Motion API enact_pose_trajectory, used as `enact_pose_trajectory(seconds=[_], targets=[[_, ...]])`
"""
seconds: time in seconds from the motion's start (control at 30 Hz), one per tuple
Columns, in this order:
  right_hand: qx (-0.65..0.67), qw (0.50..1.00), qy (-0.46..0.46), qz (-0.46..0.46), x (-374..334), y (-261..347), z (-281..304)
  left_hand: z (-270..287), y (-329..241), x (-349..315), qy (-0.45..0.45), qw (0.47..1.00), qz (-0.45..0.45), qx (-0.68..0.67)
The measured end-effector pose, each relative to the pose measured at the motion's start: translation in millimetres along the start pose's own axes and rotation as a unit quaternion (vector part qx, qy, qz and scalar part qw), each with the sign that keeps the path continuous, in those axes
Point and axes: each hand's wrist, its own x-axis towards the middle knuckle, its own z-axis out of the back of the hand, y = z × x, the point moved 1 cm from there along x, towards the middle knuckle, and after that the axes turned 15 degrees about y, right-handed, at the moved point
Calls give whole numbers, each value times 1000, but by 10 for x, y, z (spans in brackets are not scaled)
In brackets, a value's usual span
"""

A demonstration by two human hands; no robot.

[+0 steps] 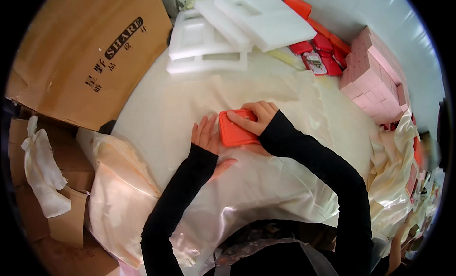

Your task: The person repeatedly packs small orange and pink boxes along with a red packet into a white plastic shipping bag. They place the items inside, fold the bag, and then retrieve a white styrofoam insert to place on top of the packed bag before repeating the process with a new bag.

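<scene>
A flat red-orange case [232, 133] with rounded corners lies on the cream satin cloth in the middle of the table. My right hand [260, 118] grips its right side, thumb laid across the top and the other fingers curled at the far right edge. Just left of the case is my left hand [207, 137], its fingers stretched out toward the case's left edge and the thumb pointing right. Whether those fingertips touch the case I cannot tell. Satin cloth [266, 181] spreads under both hands and hangs over the near edge.
A large cardboard box [90, 52] stands at the left. White foam sheets [266, 19] are piled at the back, beside several red cases [327, 64]. Pink boxes [373, 81] are stacked at the back right. Bunched satin [394, 152] lies at the right edge.
</scene>
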Motion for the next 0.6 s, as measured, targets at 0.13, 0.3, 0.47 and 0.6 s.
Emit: enact_pose_trajectory(seconds=[0.13,0.3,0.47,0.6], targets=[[22,999,24,0,-20,-84,27,-82,39,-27,-25,998,-16,-47],[0,1000,5,6,-1,-82,74,-57,83,36,-118,990,-27,-71],[-66,997,0,32,5,-106,-10,127,314,246,-72,986,-5,-149],[-38,996,-42,75,-28,-160,-152,151,378,353,82,986,-21,-142]])
